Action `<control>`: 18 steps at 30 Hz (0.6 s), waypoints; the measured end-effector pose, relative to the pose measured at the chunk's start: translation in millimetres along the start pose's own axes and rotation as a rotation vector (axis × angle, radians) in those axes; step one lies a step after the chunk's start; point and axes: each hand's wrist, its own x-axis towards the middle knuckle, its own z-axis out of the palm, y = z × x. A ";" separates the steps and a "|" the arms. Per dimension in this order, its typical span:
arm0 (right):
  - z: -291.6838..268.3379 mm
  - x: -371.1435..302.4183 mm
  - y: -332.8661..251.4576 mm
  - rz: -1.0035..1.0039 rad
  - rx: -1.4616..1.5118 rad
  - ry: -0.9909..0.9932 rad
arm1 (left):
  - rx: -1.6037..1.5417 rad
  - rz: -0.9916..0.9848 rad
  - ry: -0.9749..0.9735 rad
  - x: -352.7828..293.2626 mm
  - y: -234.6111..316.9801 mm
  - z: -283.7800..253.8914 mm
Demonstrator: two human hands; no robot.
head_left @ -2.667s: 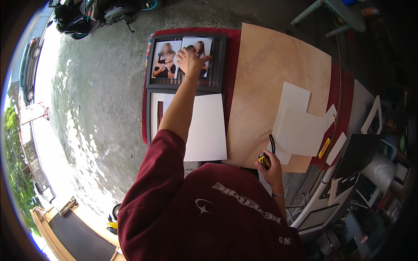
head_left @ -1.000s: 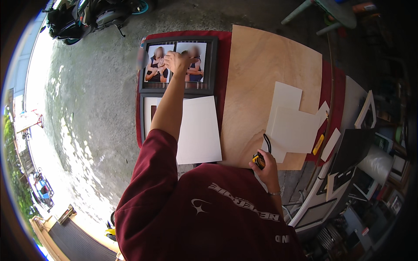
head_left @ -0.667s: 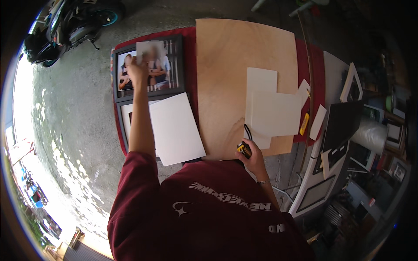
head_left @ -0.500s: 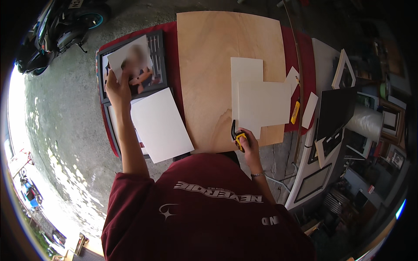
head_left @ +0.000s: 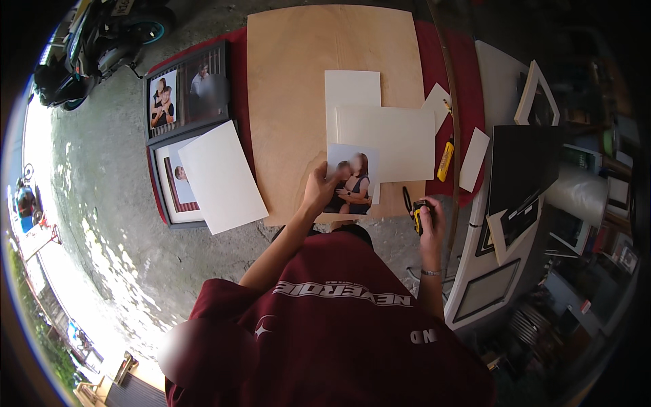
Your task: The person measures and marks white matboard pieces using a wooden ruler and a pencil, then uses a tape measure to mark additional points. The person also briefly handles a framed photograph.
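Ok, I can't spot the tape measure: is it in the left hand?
No, the right hand holds the black and yellow tape measure, while the left hand holds a photo print.

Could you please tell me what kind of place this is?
Probably a picture-framing workshop, perhaps in an open garage: dark frames lie at the left, the right hand holds a tape measure, and a motorcycle stands on the floor.

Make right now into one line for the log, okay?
left hand: holding photo print over plywood sheet | right hand: holding tape measure | yellow tool: lying on red cloth
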 end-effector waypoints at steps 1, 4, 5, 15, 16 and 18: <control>-12.5 -1.3 -1.0 -0.008 -0.088 -0.029 | 0.042 0.007 0.020 6.9 -6.4 9.3; -37.2 -5.4 9.6 -0.055 -0.267 -0.113 | 0.388 0.171 0.282 9.4 0.4 30.1; -36.8 -8.4 4.0 -0.088 -0.297 -0.131 | 0.556 0.321 0.455 2.0 12.5 35.7; -15.1 -6.5 39.1 -0.345 -0.509 -0.527 | 0.010 -0.067 -0.320 -116.0 15.3 106.3; -14.2 -4.0 43.3 -0.328 -0.502 -0.555 | 0.004 -0.107 -0.342 -112.7 7.3 103.9; -14.4 2.6 49.6 -0.289 -0.486 -0.630 | -0.030 -0.184 -0.377 -110.7 -3.6 103.9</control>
